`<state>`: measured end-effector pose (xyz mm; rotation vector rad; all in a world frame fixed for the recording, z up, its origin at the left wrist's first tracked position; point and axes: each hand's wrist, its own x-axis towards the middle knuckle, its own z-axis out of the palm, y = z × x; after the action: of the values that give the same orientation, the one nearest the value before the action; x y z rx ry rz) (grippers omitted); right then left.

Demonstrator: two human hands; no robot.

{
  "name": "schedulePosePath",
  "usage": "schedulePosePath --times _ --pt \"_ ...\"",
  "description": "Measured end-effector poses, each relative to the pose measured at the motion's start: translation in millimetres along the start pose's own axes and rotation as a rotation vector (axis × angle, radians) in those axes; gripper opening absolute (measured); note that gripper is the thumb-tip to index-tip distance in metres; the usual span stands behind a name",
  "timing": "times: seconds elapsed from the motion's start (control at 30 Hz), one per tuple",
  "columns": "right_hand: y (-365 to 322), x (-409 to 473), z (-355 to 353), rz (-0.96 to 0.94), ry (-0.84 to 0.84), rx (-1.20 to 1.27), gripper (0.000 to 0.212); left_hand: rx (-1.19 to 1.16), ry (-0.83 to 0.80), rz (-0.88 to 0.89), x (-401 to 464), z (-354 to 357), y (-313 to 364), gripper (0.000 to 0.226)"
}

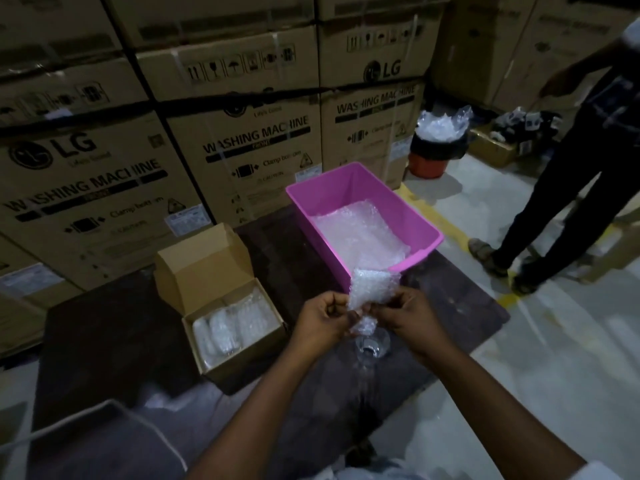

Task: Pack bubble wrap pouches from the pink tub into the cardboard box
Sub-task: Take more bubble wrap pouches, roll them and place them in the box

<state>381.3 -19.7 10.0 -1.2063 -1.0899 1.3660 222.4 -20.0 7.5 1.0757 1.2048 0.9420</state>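
Observation:
A pink tub point(349, 183) stands on the dark table with bubble wrap pouches point(356, 230) lying in its bottom. Left of it sits a small cardboard box point(266, 336), lid flaps up, with several wrapped pouches point(227, 329) packed inside. In front of the tub both my hands hold one bubble wrap pouch point(372, 289) between them. My left hand point(323, 325) pinches its left edge and my right hand point(410, 318) pinches its right edge. A clear glass point(372, 346) pokes out below the pouch.
Stacked washing machine cartons point(242, 140) wall off the back and left. A red bin point(427, 164) with a black liner and plastic wrap stands on the floor at the right. A person point(568, 174) stands at the far right. A carton corner point(104, 441) lies near left.

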Motion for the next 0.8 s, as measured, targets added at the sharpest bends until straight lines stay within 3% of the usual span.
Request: schedulePosePath --times 0.4,0.53,0.67,0.8 --pt "34.3 -15.7 -14.8 0.114 0.085 -0.163 0.024 0.186 -0.055 -0.027 0.9 8.1 -33.3 0.011" --pt "48.1 -17.2 -14.2 0.119 0.142 -0.293 0.02 0.387 -0.038 0.097 3.9 6.2 -44.6 0.014" --pt "59.2 -15.4 -16.7 0.084 0.178 -0.394 0.041 0.704 0.024 0.292 8.7 3.8 -54.7 0.016" --pt "55.2 -16.8 -16.6 0.038 0.174 -0.455 0.025 0.623 -0.066 0.284 8.8 2.2 -60.6 0.038"
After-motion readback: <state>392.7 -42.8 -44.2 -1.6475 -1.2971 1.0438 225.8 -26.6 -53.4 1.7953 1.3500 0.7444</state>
